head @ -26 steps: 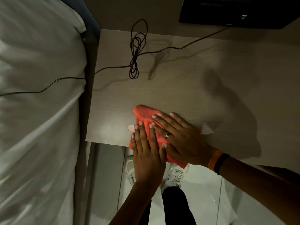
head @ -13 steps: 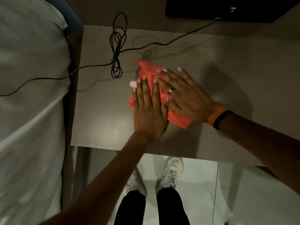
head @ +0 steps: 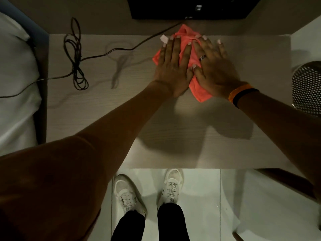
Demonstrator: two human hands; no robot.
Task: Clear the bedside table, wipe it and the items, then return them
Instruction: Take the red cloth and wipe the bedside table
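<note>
The light wood bedside table (head: 156, 136) fills the middle of the view. An orange-red cloth (head: 199, 92) with a small white tag (head: 163, 39) lies at the table's far edge. My left hand (head: 173, 66) and my right hand (head: 213, 63) press flat on the cloth side by side, fingers stretched toward the wall. Most of the cloth is hidden under my palms. A ring is on my right hand, and orange and black bands are on that wrist.
A bundled black cable (head: 76, 66) lies on the table's left part; it trails onto the white bed (head: 15, 84) and runs back to a black wall panel (head: 191, 7). A perforated metal bin (head: 307, 87) stands at the right. My white shoes (head: 126, 193) are on the tiled floor.
Both hands have pushed the cloth from the table's near edge across to the far edge by the wall, shifting somewhat to the right.
</note>
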